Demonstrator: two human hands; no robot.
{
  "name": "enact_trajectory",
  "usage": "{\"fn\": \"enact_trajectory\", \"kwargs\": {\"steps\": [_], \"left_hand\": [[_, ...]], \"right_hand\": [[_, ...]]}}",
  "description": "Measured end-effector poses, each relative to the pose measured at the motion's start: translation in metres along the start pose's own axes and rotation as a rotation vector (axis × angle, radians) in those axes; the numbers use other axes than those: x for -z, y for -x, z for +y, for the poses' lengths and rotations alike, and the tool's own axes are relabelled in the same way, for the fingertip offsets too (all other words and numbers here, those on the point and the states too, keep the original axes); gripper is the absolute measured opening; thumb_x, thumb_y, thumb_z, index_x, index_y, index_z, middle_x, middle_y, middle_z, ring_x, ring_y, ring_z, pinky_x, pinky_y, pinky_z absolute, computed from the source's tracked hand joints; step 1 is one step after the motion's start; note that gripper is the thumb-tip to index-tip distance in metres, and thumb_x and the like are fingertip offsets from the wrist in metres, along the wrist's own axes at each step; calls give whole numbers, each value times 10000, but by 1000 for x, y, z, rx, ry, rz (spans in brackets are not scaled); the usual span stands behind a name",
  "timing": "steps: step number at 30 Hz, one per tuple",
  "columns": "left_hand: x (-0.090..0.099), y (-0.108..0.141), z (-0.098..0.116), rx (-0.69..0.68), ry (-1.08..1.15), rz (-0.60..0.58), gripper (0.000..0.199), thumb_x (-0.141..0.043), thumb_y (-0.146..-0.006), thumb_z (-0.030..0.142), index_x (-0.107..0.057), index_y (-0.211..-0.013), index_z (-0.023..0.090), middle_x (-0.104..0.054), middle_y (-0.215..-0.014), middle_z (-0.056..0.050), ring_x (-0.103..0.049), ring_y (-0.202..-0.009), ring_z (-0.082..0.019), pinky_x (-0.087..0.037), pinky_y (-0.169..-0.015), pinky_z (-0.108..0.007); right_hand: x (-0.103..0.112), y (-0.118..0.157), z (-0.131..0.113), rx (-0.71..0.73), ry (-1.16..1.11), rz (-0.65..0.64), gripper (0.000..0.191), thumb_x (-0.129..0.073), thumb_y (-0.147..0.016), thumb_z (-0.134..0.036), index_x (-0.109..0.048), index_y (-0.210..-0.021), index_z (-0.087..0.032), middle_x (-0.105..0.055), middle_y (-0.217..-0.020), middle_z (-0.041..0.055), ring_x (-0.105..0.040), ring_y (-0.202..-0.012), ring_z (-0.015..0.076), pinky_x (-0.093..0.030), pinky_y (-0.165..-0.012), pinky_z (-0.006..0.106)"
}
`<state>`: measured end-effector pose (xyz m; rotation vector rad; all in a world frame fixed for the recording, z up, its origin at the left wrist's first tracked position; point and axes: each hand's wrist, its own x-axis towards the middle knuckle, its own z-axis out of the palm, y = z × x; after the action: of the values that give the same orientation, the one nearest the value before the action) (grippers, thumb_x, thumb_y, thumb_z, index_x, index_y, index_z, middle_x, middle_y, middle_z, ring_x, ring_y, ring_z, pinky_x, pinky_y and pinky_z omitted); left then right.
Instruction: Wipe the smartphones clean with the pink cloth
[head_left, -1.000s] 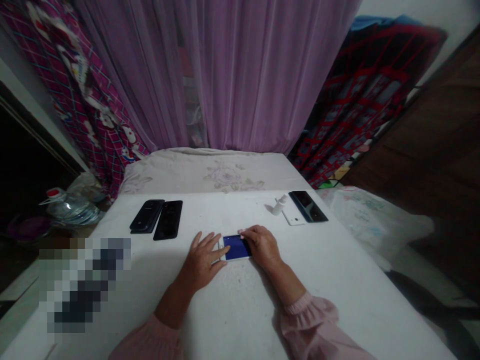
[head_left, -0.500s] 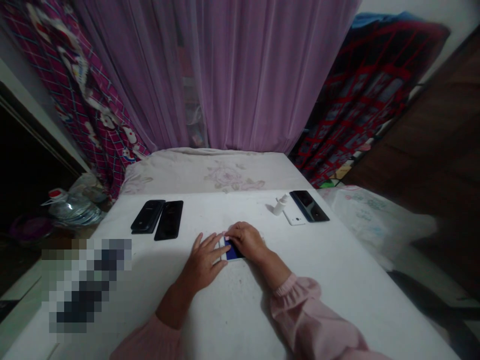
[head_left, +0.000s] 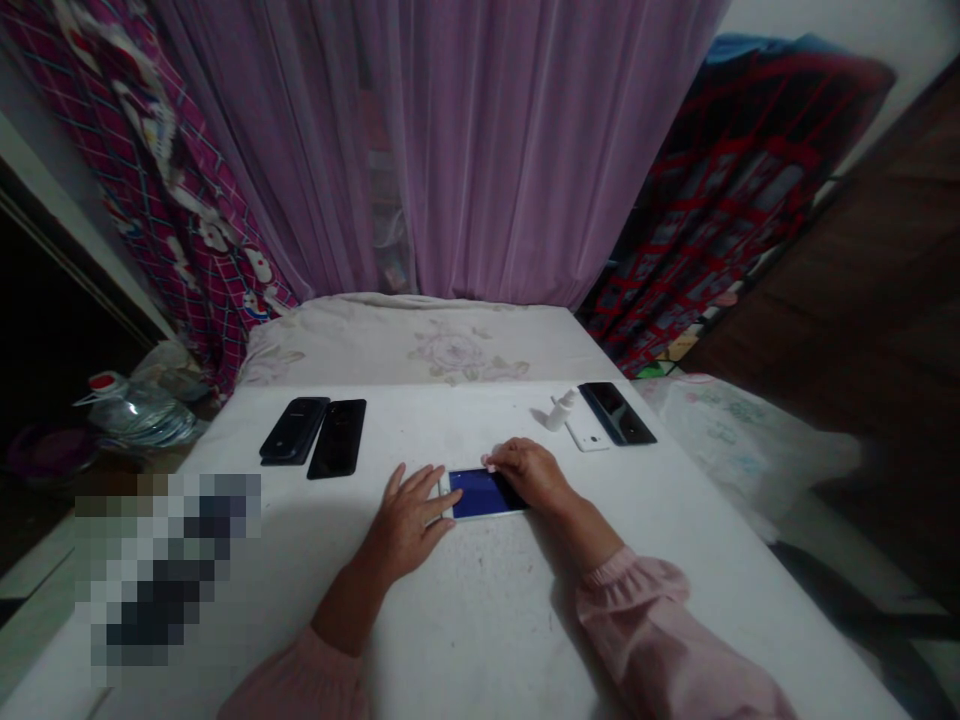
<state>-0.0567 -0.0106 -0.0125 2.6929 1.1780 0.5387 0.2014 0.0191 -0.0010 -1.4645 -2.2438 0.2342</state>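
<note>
A white phone with a blue and black screen lies sideways on the white table, between my hands. My left hand rests with spread fingers on its left end, thumb at the lower edge. Over the upper right part of the screen, my right hand pinches a small pale pink cloth or pad against the glass. The phone's right end is partly hidden by that hand.
Dark phones lie at the table's left. At the right are a small white spray bottle, a white phone and a dark phone. A pixelated patch covers the lower left. Purple curtains hang behind.
My right hand has slid right along the phone with the pink piece, uncovering more of the screen. My left hand has stayed in place.
</note>
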Motion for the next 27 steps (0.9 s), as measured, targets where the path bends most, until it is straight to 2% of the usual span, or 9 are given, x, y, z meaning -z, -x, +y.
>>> {"fn": "enact_trajectory", "kwargs": {"steps": [4,6,8,13,16,18,24,27], "left_hand": [[1,-1,2,14,-3,-2,387,-608,-876,278,-600,-1260,326,-526,-1398,-108,-469,-1297,-308,-247,-1083,-637],[1,0,2,18,0,5,383,-605,-878,280,-599,-1258,331,-529,-1397,-100,-469,-1296,-306,-237,-1086,-642],[0,0,2,19,3,12,380,-601,-881,284,-599,-1258,333,-534,-1392,-98,-473,-1292,-302,-230,-1090,-639],[-1,0,1,33,26,14,386,-613,-874,294,-600,-1257,339,-538,-1389,-93,-479,-1285,-302,-221,-1095,-632],[-2,0,0,26,37,18,385,-602,-879,299,-597,-1262,338,-531,-1397,-89,-471,-1293,-300,-214,-1103,-621],[-3,1,0,21,33,26,381,-587,-887,298,-594,-1266,337,-521,-1406,-87,-466,-1298,-293,-211,-1110,-608],[-1,1,1,14,-1,15,383,-579,-891,303,-587,-1272,332,-509,-1419,-82,-460,-1302,-296,-234,-1099,-617],[-1,1,1,19,4,25,368,-580,-893,312,-597,-1260,335,-516,-1413,-71,-464,-1298,-292,-230,-1105,-613]], "right_hand": [[-20,-22,-38,49,-13,-42,179,-592,-900,-247,-753,-977,-261,-708,-898,50,-627,-840,154,-467,-754,245],[-23,-25,-43,59,2,-53,190,-584,-906,-265,-749,-1001,-268,-707,-902,51,-625,-840,160,-467,-746,250],[-18,-20,-35,67,5,-52,192,-589,-903,-264,-745,-1013,-282,-708,-901,42,-625,-829,159,-467,-739,252],[11,9,17,-41,-14,-23,186,-607,-887,-245,-749,-1002,-281,-701,-867,41,-639,-814,162,-472,-701,248],[18,15,28,-77,-2,-10,156,-628,-869,-245,-761,-946,-266,-700,-827,44,-643,-794,172,-474,-696,258],[11,8,16,-58,-10,-14,146,-630,-865,-229,-764,-916,-255,-708,-842,45,-645,-804,173,-475,-718,263],[-22,-28,-49,50,23,-76,175,-596,-895,-239,-754,-971,-239,-719,-903,62,-634,-845,172,-469,-762,263],[-19,-27,-47,56,31,-87,190,-578,-913,-274,-751,-988,-251,-719,-910,60,-635,-847,166,-468,-768,261]]}}
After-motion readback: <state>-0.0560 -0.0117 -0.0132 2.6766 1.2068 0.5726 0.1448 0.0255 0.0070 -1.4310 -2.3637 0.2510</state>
